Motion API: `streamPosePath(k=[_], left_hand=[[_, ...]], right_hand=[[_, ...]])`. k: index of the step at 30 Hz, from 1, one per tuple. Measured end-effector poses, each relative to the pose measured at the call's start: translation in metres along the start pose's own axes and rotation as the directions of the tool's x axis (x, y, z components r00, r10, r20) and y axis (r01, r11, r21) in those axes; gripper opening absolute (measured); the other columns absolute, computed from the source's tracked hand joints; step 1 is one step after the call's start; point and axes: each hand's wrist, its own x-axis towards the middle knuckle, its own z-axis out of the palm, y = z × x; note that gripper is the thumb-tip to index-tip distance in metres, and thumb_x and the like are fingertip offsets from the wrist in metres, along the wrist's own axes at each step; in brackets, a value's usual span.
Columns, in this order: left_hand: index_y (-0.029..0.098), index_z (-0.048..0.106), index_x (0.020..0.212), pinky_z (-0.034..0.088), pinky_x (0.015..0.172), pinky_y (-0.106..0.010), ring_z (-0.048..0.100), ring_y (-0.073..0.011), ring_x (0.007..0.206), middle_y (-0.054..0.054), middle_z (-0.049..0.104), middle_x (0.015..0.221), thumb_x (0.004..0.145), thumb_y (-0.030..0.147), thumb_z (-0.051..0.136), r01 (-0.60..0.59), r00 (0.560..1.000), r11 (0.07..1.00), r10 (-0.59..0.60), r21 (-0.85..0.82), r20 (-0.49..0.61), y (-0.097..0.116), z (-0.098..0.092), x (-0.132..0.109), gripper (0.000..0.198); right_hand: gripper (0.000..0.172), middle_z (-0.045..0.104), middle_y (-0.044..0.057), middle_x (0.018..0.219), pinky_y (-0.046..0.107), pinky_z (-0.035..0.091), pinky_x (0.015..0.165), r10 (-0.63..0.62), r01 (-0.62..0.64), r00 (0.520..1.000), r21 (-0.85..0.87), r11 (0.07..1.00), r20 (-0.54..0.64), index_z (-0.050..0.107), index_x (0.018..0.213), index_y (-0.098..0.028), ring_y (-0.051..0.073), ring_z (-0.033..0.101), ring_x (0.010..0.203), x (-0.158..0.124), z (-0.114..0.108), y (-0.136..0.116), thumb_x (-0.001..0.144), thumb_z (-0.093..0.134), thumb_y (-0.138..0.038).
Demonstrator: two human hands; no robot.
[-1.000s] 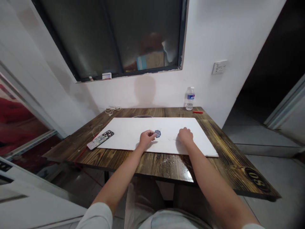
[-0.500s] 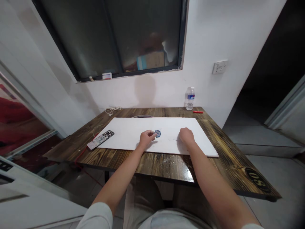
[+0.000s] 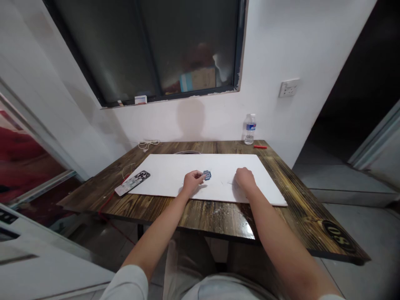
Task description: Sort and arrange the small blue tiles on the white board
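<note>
A small blue piece with pale stripes is pinched between the thumb and fingers of my left hand, just over the middle of a white board. Its exact kind is too small to make out. My right hand is closed and rests on the right part of the board. Whatever its fingers may hold is hidden under the hand. A thin dark line shows on the board just left of the right hand; I cannot tell whether it is a wire or a mark.
A phone in a patterned case overlaps the board's left edge. A white cable lies at the back left of the wooden table. Near the back right corner stand a water bottle and, lying beside it, a red pen.
</note>
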Motion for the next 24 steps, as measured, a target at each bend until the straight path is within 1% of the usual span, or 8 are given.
streamPosePath(k=[7, 12, 15, 19, 21, 24], left_hand=[[0.014, 0.066, 0.071, 0.047, 0.05, -0.024, 0.057, -0.0114, 0.051, -0.002, 0.065, 0.059, 0.056, 0.046, 0.079, 0.009, 1.0, 1.0, -0.009, 0.001, 0.002, 0.003, 0.001, 0.0, 0.037], [0.014, 0.066, 0.071, 0.046, 0.049, -0.023, 0.056, -0.0108, 0.05, -0.001, 0.064, 0.057, 0.056, 0.045, 0.079, 0.012, 1.0, 1.0, -0.012, 0.004, 0.002, 0.004, 0.001, -0.001, 0.037], [0.014, 0.066, 0.071, 0.047, 0.049, -0.023, 0.056, -0.0109, 0.05, -0.001, 0.064, 0.057, 0.056, 0.045, 0.079, 0.009, 1.0, 1.0, -0.009, 0.004, -0.007, 0.003, 0.001, 0.0, 0.036], [0.015, 0.066, 0.071, 0.047, 0.049, -0.024, 0.057, -0.0113, 0.05, -0.001, 0.064, 0.058, 0.056, 0.045, 0.079, 0.0, 1.0, 1.0, 0.0, -0.002, 0.001, 0.001, 0.001, 0.001, 0.036], [0.015, 0.066, 0.07, 0.048, 0.049, -0.024, 0.056, -0.0113, 0.05, -0.001, 0.064, 0.058, 0.056, 0.046, 0.079, -0.007, 1.0, 1.0, 0.007, -0.01, 0.003, 0.002, 0.001, 0.0, 0.037], [0.015, 0.066, 0.069, 0.048, 0.049, -0.024, 0.056, -0.011, 0.049, -0.001, 0.063, 0.056, 0.054, 0.046, 0.08, 0.014, 1.0, 1.0, -0.014, -0.026, -0.009, 0.006, 0.001, -0.002, 0.038]], right_hand=[[0.036, 0.062, 0.021, 0.104, 0.034, 0.048, 0.082, 0.009, -0.009, 1.0, -0.014, 1.0, -0.013, 0.066, 0.11, -0.008, 0.029, 0.061, 0.103, -0.005, -0.003, -0.003, 0.085, 0.04, -0.006], [0.036, 0.061, 0.022, 0.104, 0.035, 0.047, 0.082, 0.034, -0.034, 0.999, 0.029, 0.999, -0.012, 0.064, 0.112, -0.007, 0.03, 0.059, 0.103, -0.006, -0.004, -0.003, 0.085, 0.042, -0.007], [0.035, 0.059, 0.021, 0.108, 0.033, 0.045, 0.083, 0.048, -0.043, 0.998, 0.119, 0.992, -0.044, 0.064, 0.114, -0.009, 0.027, 0.059, 0.102, -0.003, 0.0, 0.0, 0.086, 0.044, -0.01], [0.033, 0.056, 0.016, 0.117, 0.028, 0.043, 0.086, 0.006, 0.039, 0.989, 0.293, 0.955, -0.149, 0.063, 0.117, -0.015, 0.022, 0.059, 0.101, 0.003, 0.008, 0.006, 0.087, 0.048, -0.017], [0.035, 0.061, 0.013, 0.111, 0.026, 0.041, 0.088, -0.02, 0.084, 0.983, 0.352, 0.932, -0.181, 0.064, 0.116, -0.013, 0.02, 0.059, 0.1, 0.007, 0.01, 0.008, 0.084, 0.05, -0.012], [0.036, 0.068, 0.009, 0.092, 0.024, 0.041, 0.087, -0.057, 0.144, 0.977, 0.436, 0.888, -0.207, 0.067, 0.111, -0.01, 0.018, 0.06, 0.093, 0.011, 0.01, 0.006, 0.078, 0.052, -0.005]])
